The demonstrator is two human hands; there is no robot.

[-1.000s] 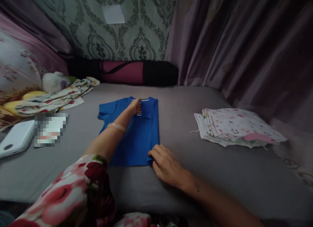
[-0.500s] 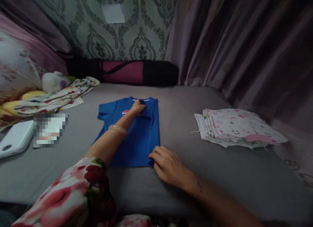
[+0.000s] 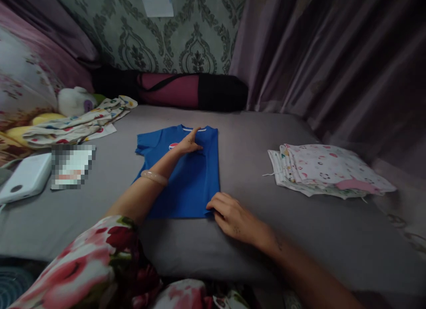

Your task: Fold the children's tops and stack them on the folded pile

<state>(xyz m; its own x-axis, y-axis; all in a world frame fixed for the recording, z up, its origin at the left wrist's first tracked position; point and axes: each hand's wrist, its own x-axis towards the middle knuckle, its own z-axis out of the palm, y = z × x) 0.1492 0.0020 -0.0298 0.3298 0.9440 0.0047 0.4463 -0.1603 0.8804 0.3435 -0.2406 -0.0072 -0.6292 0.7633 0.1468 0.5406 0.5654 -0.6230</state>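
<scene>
A blue short-sleeved cotton-looking T-shirt (image 3: 179, 191) lies collar away, near the middle of a grey-sheeted bed (image 3: 244, 162), its right side seemingly turned inward so the edge runs straight, while its left sleeve (image 3: 149, 142) is spread out. The left hand (image 3: 190, 143) rests over the chest just below the collar, thumb and forefinger apart; no cloth shows clamped in that grip. The right hand (image 3: 232, 214) has its grip together on the lower right corner of the hem, pinching a slightly raised fold. The step in hand looks like settling this side fold: it would go best with the corner held lightly taut while the left palm smooths from the shoulder down, keeping the edge straight and the hem layers level; pulling hard could skew the collar. Well apart to the right sits a stack of folded white printed clothes (image 3: 328, 167); to the left, a white rounded box-shaped device (image 3: 28, 178) and a crumpled multicoloured patterned cloth (image 3: 83, 122); behind, a long black-and-maroon bag (image 3: 173, 91).
</scene>
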